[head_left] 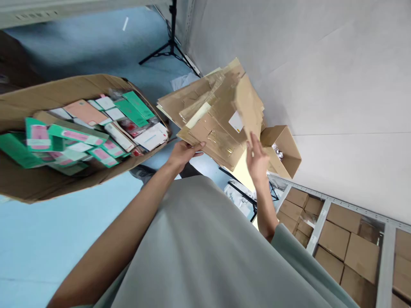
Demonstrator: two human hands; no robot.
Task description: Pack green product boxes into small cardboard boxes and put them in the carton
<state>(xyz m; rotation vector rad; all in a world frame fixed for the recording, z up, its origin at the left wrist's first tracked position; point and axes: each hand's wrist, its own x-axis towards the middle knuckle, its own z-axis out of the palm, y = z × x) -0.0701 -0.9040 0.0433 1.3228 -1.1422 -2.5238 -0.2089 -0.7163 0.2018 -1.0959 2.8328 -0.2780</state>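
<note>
A stack of flattened cardboard boxes [221, 132], with strips of clear tape and a white label, lies in front of me. My left hand [186, 154] is closed on the near left edge of the stack, thumb along the top. At the right side, my right hand [257, 161] has its fingers against the lower edge of a raised cardboard flap [247, 105], which is blurred. The thumb of that hand is hard to make out. Beneath the stack, a pale yellow surface [243, 171] shows in part.
To the left stands a large open carton [135, 159] full of small green, white and pink boxes [84, 134]. A smaller open carton [290, 149] sits right of the stack by the wall. Shelving [318, 226] with brown boxes fills the lower right. A black tripod [172, 42] stands behind.
</note>
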